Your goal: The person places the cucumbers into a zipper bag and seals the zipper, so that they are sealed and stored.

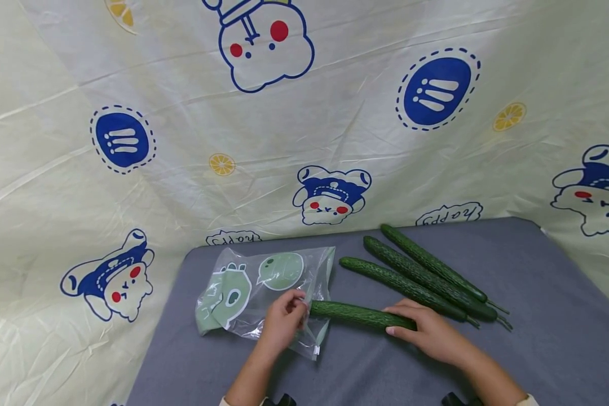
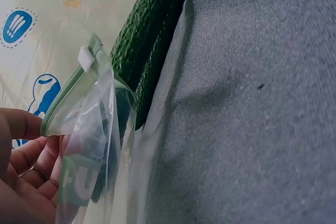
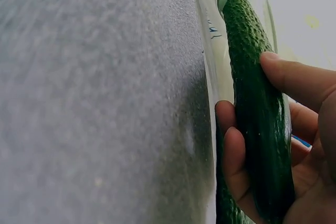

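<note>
My right hand (image 1: pixel 433 334) grips a dark green cucumber (image 1: pixel 357 314) near one end, thumb and fingers wrapped round it in the right wrist view. The cucumber's other end is at the mouth of a clear slider zip bag (image 1: pixel 254 304) with pale green prints. With thumb and fingers my left hand (image 1: pixel 284 320) pinches the green-edged rim of the bag. In the left wrist view the rim stands apart around the cucumber's tip, and the white slider (image 2: pixel 85 59) sits along it. How far the tip reaches inside is hard to tell.
To the right lie three more cucumbers, the nearest (image 1: pixel 401 286), the middle (image 1: pixel 426 276) and the farthest (image 1: pixel 431 260), side by side at a slant. The grey cloth-covered table (image 1: pixel 548 316) ends at the back against a cream printed curtain (image 1: pixel 335 129).
</note>
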Tool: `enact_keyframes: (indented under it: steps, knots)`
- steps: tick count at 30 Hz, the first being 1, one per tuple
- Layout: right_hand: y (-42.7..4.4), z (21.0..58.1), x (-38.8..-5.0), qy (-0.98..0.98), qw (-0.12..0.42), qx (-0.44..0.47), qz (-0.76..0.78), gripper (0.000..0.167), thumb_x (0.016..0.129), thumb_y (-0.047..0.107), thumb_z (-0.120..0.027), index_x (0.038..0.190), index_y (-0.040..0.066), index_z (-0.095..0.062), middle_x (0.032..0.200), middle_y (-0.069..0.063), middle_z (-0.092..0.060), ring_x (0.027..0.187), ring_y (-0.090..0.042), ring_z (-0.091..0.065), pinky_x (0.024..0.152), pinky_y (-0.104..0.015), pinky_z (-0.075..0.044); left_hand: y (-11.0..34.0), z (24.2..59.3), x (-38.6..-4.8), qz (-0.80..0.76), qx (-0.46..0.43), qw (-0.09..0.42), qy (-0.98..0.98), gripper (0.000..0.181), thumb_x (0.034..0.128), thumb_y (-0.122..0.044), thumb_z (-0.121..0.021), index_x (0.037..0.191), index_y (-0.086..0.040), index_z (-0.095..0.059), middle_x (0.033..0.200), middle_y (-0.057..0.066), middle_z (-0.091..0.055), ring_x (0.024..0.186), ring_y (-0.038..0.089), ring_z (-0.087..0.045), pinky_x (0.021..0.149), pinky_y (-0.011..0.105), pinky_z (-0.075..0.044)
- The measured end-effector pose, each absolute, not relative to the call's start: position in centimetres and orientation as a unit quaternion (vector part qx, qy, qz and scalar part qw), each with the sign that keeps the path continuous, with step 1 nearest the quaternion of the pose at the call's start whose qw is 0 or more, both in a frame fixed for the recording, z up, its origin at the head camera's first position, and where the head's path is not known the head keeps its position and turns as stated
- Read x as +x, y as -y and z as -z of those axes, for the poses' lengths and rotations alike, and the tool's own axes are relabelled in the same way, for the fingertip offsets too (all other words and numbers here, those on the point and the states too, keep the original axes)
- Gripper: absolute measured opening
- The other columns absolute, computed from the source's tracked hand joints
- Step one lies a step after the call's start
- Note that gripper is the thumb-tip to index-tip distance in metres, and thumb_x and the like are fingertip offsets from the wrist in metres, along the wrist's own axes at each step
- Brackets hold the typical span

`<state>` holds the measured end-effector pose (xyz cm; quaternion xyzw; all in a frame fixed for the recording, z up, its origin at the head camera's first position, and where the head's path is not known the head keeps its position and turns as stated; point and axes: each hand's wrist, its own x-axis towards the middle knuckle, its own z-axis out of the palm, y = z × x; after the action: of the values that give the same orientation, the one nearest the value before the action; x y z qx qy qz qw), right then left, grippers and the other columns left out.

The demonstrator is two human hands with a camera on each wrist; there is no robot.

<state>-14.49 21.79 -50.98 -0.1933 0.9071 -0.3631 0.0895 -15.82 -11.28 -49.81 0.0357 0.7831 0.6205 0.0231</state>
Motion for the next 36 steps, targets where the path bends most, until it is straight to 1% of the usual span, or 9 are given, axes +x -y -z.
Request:
enact_keyframes:
  steps: [5, 11, 18, 21, 25, 27, 29, 32, 36]
  knots:
    - [-21.2, 51.1, -14.8, -0.903, 0.079, -0.203, 0.369, 0.048, 0.094, 0.055, -0.061, 0.132, 0.026, -0.065, 0.128, 0.005, -0.063, 0.118, -0.024, -0.063, 0.093, -0.039, -0.054, 10.9, 49.8, -15.8, -0.628, 0.041, 0.024, -0.777, 0.015, 0.0951, -0.005, -0.060, 0.106, 0.004, -0.064, 0.078, 0.009, -0.063, 0.059, 0.009, -0.057, 0.054, 0.022, -0.053]
    - [-20.4, 51.3, -15.1, -0.902, 0.063, -0.215, 0.369, 0.043, 0.093, 0.054, -0.063, 0.128, 0.029, -0.067, 0.123, 0.008, -0.064, 0.113, -0.019, -0.064, 0.093, -0.038, -0.054, 10.6, 50.1, -15.7, -0.638, 0.025, 0.044, -0.769, 0.015, 0.0963, -0.009, -0.061, 0.105, 0.003, -0.063, 0.078, 0.010, -0.065, 0.055, 0.011, -0.057, 0.052, 0.024, -0.054]
    - [-19.1, 51.2, -15.4, -0.904, 0.067, -0.218, 0.362, 0.044, 0.092, 0.054, -0.064, 0.129, 0.030, -0.067, 0.117, 0.012, -0.065, 0.107, -0.013, -0.064, 0.088, -0.035, -0.054, 10.1, 50.0, -15.5, -0.647, 0.018, 0.055, -0.760, 0.014, 0.0946, -0.009, -0.063, 0.101, 0.004, -0.062, 0.077, 0.002, -0.059, 0.051, 0.012, -0.057, 0.050, 0.027, -0.057]
    - [-18.9, 51.2, -15.7, -0.902, 0.081, -0.218, 0.364, 0.046, 0.092, 0.053, -0.066, 0.130, 0.028, -0.067, 0.117, 0.011, -0.066, 0.107, -0.014, -0.064, 0.087, -0.035, -0.054, 10.1, 50.1, -15.6, -0.653, 0.014, 0.057, -0.755, 0.016, 0.0942, -0.006, -0.061, 0.104, 0.005, -0.062, 0.078, 0.001, -0.057, 0.050, 0.013, -0.057, 0.050, 0.029, -0.057]
    - [-18.8, 51.1, -16.2, -0.894, 0.104, -0.214, 0.380, 0.045, 0.091, 0.046, -0.070, 0.130, 0.025, -0.066, 0.124, 0.004, -0.067, 0.117, -0.025, -0.063, 0.095, -0.045, -0.053, 10.2, 50.3, -15.7, -0.661, 0.013, 0.058, -0.748, 0.020, 0.0933, -0.003, -0.058, 0.110, 0.007, -0.061, 0.080, 0.002, -0.056, 0.050, 0.014, -0.058, 0.050, 0.031, -0.058]
    - [-19.0, 51.0, -16.5, -0.888, 0.120, -0.211, 0.391, 0.047, 0.090, 0.042, -0.073, 0.132, 0.021, -0.065, 0.129, 0.000, -0.066, 0.121, -0.029, -0.062, 0.098, -0.049, -0.052, 10.2, 50.4, -15.7, -0.664, 0.012, 0.059, -0.745, 0.021, 0.0931, -0.002, -0.057, 0.111, 0.008, -0.060, 0.081, 0.003, -0.055, 0.050, 0.014, -0.058, 0.050, 0.032, -0.059]
    - [-19.3, 51.0, -16.8, -0.880, 0.138, -0.216, 0.401, 0.051, 0.089, 0.037, -0.075, 0.134, 0.018, -0.063, 0.131, -0.003, -0.064, 0.123, -0.032, -0.060, 0.099, -0.049, -0.052, 10.2, 50.4, -15.7, -0.666, 0.011, 0.060, -0.743, 0.020, 0.0931, -0.002, -0.056, 0.110, 0.008, -0.059, 0.080, 0.003, -0.054, 0.050, 0.014, -0.058, 0.050, 0.033, -0.059]
    - [-19.9, 51.0, -17.2, -0.864, 0.171, -0.222, 0.419, 0.056, 0.089, 0.033, -0.076, 0.138, 0.012, -0.059, 0.134, -0.007, -0.062, 0.124, -0.033, -0.059, 0.099, -0.045, -0.052, 10.2, 50.4, -15.7, -0.667, 0.008, 0.061, -0.742, 0.019, 0.0936, -0.003, -0.057, 0.109, 0.008, -0.059, 0.079, 0.003, -0.054, 0.049, 0.015, -0.058, 0.051, 0.034, -0.059]
    - [-21.1, 51.1, -17.7, -0.842, 0.210, -0.228, 0.442, 0.051, 0.091, 0.030, -0.074, 0.136, 0.011, -0.060, 0.137, -0.012, -0.060, 0.126, -0.038, -0.058, 0.099, -0.045, -0.053, 10.2, 50.3, -15.6, -0.672, 0.007, 0.058, -0.739, 0.020, 0.0947, -0.005, -0.058, 0.110, 0.007, -0.060, 0.079, 0.003, -0.054, 0.049, 0.015, -0.058, 0.051, 0.034, -0.059]
